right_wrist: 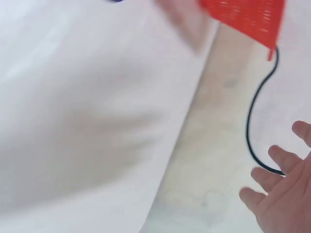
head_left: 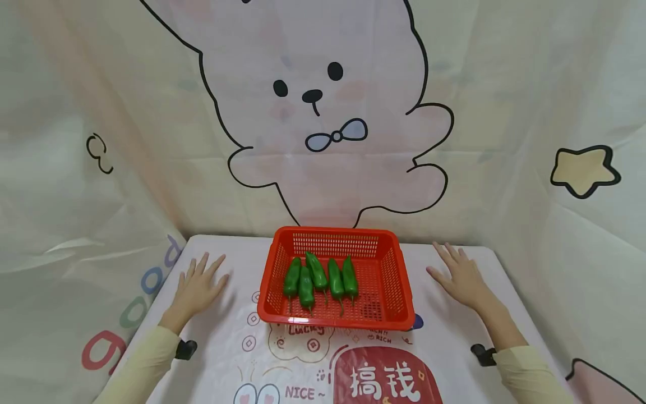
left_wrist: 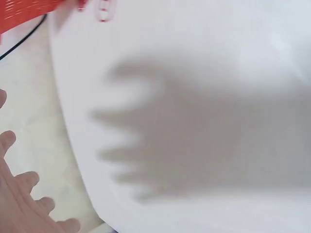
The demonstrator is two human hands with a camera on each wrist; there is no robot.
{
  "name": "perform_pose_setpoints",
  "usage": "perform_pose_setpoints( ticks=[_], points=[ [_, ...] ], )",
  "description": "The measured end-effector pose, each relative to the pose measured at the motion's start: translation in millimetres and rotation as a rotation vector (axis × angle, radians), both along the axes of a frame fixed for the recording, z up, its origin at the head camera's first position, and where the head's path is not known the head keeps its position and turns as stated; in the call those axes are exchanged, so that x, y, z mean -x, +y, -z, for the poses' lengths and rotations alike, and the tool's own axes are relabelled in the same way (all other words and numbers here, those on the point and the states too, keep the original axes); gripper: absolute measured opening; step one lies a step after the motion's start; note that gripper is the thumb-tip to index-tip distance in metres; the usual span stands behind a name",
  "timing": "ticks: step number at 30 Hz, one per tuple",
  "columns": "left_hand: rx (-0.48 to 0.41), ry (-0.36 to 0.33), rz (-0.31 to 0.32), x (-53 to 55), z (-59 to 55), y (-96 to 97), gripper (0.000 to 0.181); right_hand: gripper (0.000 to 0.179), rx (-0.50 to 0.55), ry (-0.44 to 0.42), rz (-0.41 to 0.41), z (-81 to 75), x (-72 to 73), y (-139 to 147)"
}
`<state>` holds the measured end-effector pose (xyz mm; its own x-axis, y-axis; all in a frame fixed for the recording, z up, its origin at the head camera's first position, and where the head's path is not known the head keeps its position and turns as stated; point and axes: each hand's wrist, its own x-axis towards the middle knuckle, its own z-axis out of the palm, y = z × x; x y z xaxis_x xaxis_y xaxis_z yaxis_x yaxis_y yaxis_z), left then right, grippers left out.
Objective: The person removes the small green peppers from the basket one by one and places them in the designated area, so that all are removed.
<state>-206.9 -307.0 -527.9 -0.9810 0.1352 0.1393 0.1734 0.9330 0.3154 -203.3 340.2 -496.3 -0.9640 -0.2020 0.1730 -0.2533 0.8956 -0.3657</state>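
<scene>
A red plastic basket (head_left: 398, 280) with perforated walls stands at the middle of the table's far side. Inside it, toward its left half, lie several green peppers (head_left: 316, 272), side by side with their stems mostly toward the person. My left hand (head_left: 198, 287) hovers over the table left of the basket, fingers spread and holding nothing. To the basket's right, my right hand (head_left: 465, 279) is likewise spread, apart from it and holding nothing. Each wrist view catches only part of a hand, the left hand (left_wrist: 22, 194) and the right hand (right_wrist: 286, 194), plus a basket corner.
The white table cover (head_left: 237, 314) carries printed drawings and a red patch with lettering (head_left: 386, 379). A cloth with a cartoon bear (head_left: 328, 168) hangs behind the table, and cloth walls flank both sides. A dark blue thing (head_left: 418, 322) shows by the basket's front right corner.
</scene>
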Motion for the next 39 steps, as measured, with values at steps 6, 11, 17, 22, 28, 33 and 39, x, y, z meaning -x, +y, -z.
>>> perform_pose_setpoints(
  ticks=[6,11,17,22,28,33,39],
  points=[
    [-0.256,0.030,0.106,20.1,-19.0,6.0,0.058,0.072,0.218,-0.102,-0.050,-28.5,14.9,-18.1],
    [-0.462,-0.081,0.127,32.1,-34.7,28.8,0.052,0.063,0.421,-0.166,-0.083,-44.0,26.1,-42.0],
    [-0.683,-0.232,0.191,35.9,-26.0,77.1,0.049,0.051,0.612,-0.204,-0.163,-53.5,41.4,-78.0],
    [-0.810,-0.349,0.175,34.8,-7.5,103.8,0.047,0.046,0.676,-0.228,-0.227,-52.0,54.2,-100.6],
    [-0.829,-0.345,0.153,34.2,3.1,108.6,0.050,0.044,0.724,-0.256,-0.276,-41.4,64.3,-113.6],
    [-0.859,-0.365,0.180,28.3,-4.7,109.8,0.056,0.048,0.690,-0.273,-0.260,-35.3,68.5,-121.1],
    [-0.886,-0.328,0.175,35.2,11.3,112.4,0.057,0.049,0.676,-0.260,-0.271,-31.3,69.8,-127.8]
  ],
)
